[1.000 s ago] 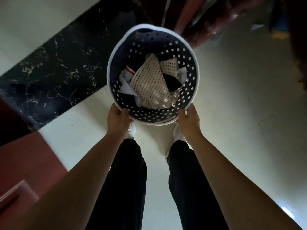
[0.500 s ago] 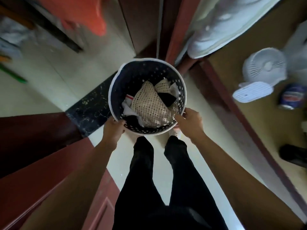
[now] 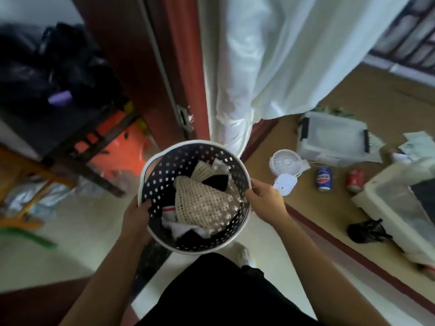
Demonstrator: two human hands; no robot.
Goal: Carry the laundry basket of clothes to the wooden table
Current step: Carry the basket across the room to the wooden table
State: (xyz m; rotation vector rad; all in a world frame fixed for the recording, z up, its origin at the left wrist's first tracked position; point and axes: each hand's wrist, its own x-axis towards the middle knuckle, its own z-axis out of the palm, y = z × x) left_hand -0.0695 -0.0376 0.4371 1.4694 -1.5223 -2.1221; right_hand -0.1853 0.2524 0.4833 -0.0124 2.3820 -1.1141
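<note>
A round laundry basket (image 3: 164, 168) with a white rim and dark perforated walls is held in front of my waist. Inside lie a beige crochet garment (image 3: 202, 205) and black and white clothes. My left hand (image 3: 136, 217) grips the rim on the left side. My right hand (image 3: 266, 201) grips the rim on the right side. A wooden surface (image 3: 16, 168) shows at the left edge; whether it is the table I cannot tell.
A red-brown door frame (image 3: 179, 67) stands straight ahead with white cloth (image 3: 282, 55) hanging beside it. On the brown floor to the right lie a small white fan (image 3: 286, 162), two drink cans (image 3: 324, 178), clear plastic boxes (image 3: 334, 140) and a black bag (image 3: 366, 230). Left: dark bags, an orange object.
The view has swung up from the floor toward the doorway, and more of the room on the right shows. Both hands have kept their grip on the basket rim.
</note>
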